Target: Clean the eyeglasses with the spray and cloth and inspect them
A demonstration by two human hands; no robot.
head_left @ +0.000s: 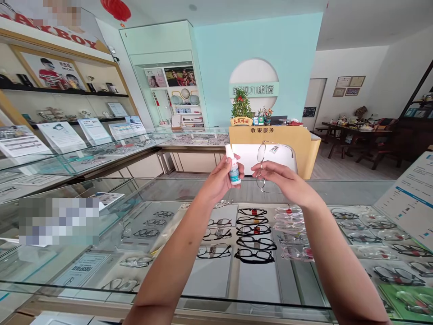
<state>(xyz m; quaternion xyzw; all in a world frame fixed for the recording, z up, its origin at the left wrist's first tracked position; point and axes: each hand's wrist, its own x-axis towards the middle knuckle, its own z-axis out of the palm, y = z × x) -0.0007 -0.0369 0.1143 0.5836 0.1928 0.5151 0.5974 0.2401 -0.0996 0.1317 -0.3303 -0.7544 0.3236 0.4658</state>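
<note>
My left hand (pixel 219 178) is wrapped round a small white spray bottle (pixel 234 172) with a blue label, held upright above the glass display counter. To its right, my right hand (pixel 275 175) pinches a pair of thin wire-framed eyeglasses (pixel 260 153) near the bridge. The glasses are turned on their side, one lens above the fingers and one below, with the temples pointing right and a small tag by the upper one. Bottle and glasses are apart.
Beneath my arms is a glass display counter (pixel 250 189) with rows of eyeglasses, including black frames (pixel 255 243). A printed sign (pixel 411 194) stands at the right. Glass cases run along the left. Farther back are a cashier desk (pixel 309 149) and a dark wooden table (pixel 358 131).
</note>
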